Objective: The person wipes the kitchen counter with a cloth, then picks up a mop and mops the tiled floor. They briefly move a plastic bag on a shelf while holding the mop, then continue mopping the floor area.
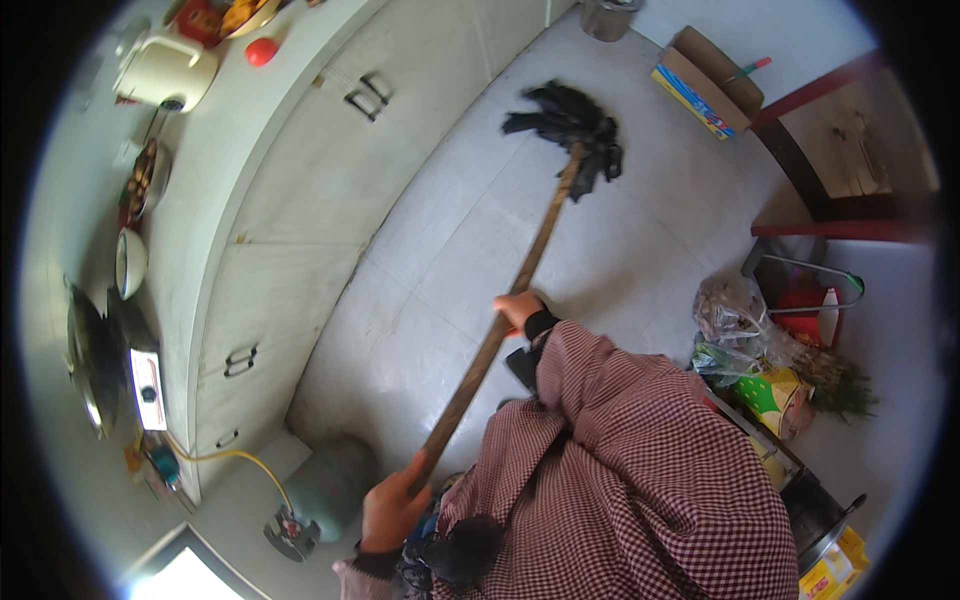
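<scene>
A mop with a long wooden handle (546,225) slants across the view, its head of black cloth strips (566,124) spread on the grey tiled floor (465,225). My left hand (394,502) is closed around the handle near its lower end in the picture, beside my body. Farther along, about midway, my right hand (519,311) grips the same handle. Both hands wear dark cuffs, and a checked garment (622,450) covers my body and right arm.
White cabinets (292,202) and a counter line the left, with a gas cylinder (334,480) at their end. An open cardboard box (709,82) and a bin (609,16) stand beyond the mop. Bags (731,307) and a black pot (814,510) are at right.
</scene>
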The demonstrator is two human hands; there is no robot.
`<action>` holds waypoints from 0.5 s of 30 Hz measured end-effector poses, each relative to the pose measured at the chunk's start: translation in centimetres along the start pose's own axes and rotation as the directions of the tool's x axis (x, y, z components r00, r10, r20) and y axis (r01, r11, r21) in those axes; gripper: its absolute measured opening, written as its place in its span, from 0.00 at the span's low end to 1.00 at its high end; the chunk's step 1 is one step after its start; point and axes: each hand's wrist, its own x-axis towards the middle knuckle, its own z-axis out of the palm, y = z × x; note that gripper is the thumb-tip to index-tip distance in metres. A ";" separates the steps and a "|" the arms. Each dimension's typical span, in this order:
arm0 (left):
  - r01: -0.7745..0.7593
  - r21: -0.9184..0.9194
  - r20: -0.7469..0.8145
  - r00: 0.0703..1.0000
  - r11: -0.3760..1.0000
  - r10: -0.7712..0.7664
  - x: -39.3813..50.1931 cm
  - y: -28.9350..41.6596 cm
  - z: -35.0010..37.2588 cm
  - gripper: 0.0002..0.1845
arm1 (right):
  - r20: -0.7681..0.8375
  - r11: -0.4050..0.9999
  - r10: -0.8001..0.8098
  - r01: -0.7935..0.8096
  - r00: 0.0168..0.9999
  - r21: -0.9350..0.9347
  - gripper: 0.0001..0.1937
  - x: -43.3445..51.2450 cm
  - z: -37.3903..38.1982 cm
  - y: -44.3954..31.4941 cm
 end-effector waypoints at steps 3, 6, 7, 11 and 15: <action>-0.122 -0.039 0.034 0.992 0.992 0.123 6.6 2.8 3.4 0.28 | -0.237 0.995 0.007 -0.030 0.971 -0.093 0.13 3.5 -9.4 0.5; -0.185 -0.006 0.090 0.979 0.983 0.185 9.5 4.1 5.4 0.28 | -0.274 0.964 0.248 -0.211 0.929 0.160 0.11 4.0 -15.9 2.2; -0.179 0.000 0.105 0.978 0.984 0.178 9.6 4.0 5.8 0.28 | -0.249 0.943 0.301 -0.250 0.920 0.218 0.10 3.8 -16.6 3.0; -0.118 0.009 0.119 0.986 0.993 0.116 7.0 1.2 5.8 0.27 | -0.109 0.931 0.324 -0.296 0.940 0.212 0.14 1.6 -14.2 6.2; -0.053 -0.078 -0.014 0.999 0.996 0.053 0.0 -4.6 6.0 0.25 | -0.081 0.897 0.424 -0.407 0.902 0.171 0.14 -0.8 -6.3 8.7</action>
